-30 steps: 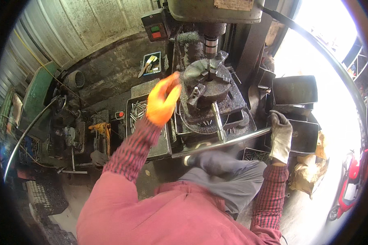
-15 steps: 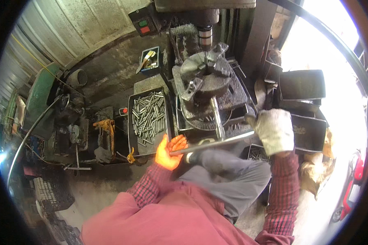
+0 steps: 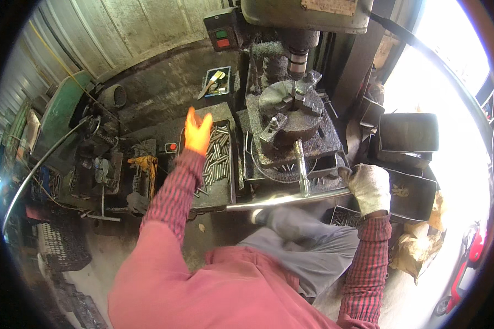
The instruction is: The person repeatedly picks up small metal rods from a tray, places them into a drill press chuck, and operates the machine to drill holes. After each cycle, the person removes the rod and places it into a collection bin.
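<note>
Left hand (image 3: 197, 132) and forearm (image 3: 174, 183) hide left part of tray (image 3: 220, 194). Bar (image 3: 285, 200): right end hidden at right hand (image 3: 369, 189). Drill head (image 3: 277, 17) cropped at top, label (image 3: 330, 5) illegible. Leg (image 3: 292, 222) blurred. Bit (image 3: 295, 88) tip too small to make out.

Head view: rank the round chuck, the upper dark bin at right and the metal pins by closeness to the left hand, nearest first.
From the left hand:
1. Metal pins: in the tray, just right of it.
2. Round chuck: farther right, beyond the tray.
3. Upper dark bin: far right, past the chuck.
</note>
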### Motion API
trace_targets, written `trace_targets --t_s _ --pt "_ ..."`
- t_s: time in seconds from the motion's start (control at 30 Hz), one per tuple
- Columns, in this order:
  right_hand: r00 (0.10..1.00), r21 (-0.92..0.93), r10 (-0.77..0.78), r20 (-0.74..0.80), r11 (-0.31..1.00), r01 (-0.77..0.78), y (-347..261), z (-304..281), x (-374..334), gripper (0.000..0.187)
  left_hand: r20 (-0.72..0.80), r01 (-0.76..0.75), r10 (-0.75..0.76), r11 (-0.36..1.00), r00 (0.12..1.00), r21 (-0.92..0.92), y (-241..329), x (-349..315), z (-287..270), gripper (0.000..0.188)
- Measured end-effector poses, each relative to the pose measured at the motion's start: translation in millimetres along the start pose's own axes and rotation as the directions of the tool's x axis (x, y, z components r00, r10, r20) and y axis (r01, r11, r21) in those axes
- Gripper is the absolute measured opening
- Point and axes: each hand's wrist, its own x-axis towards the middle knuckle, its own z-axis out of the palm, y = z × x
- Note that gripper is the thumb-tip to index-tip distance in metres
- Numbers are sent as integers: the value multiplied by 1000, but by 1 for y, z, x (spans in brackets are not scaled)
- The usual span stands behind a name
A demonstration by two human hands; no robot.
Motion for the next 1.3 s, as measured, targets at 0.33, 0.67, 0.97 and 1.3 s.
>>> trace_targets --t_s 0.33,0.67,0.97,1.3 --pt "998 2 51 26 999 -51 -2 -3 2 61 85 -112 83 897 993 427 -26 129 10 45" --pt "995 9 79 60 997 -80 -4 -6 3 60 162 -371 345 723 925 583 44 123 -16 27" --pt "997 -3 61 56 998 -61 -2 -2 4 57 137 -432 431 719 892 545 55 108 -29 24" --pt "998 69 52 38 996 -54 -3 -15 -3 56 149 -511 502 735 852 445 62 23 -77 14"
